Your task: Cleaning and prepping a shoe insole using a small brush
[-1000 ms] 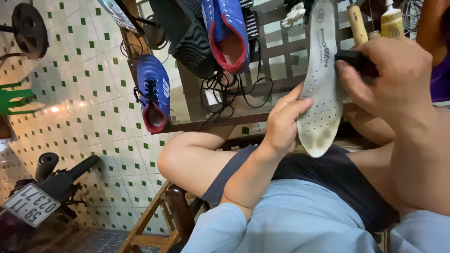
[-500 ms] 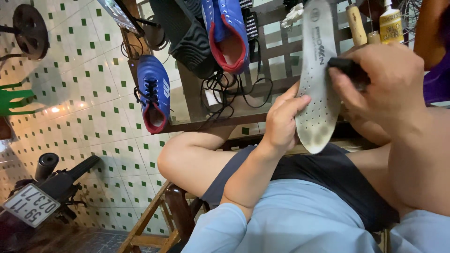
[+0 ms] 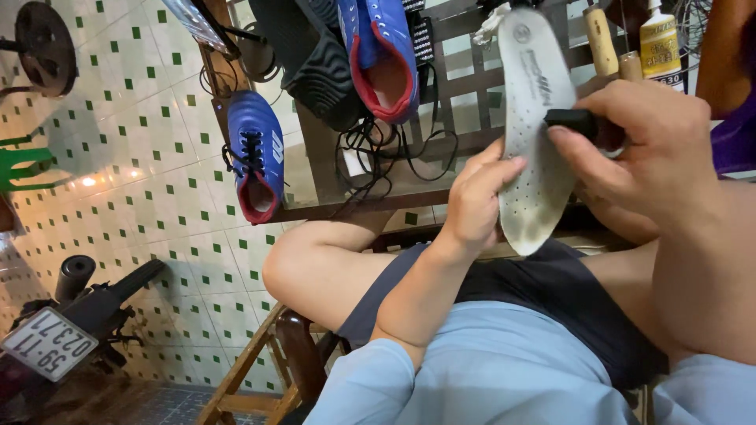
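Note:
My left hand grips the edge of a white perforated shoe insole, held upright in front of me above my lap. My right hand is closed around a small black tool whose tip presses on the insole's right side. Behind the insole stands a glass-topped wooden table. On it lie a blue and red sports shoe, a black shoe and tangled black laces.
A second blue shoe lies at the table's left end. A glue bottle and wooden tool handles stand at the back right. A motorbike's rear is parked on the green-dotted tile floor. A wooden seat frame is under me.
My right hand with the black tool has slid along the insole toward its middle. The insole has tilted slightly. My left hand keeps its grip.

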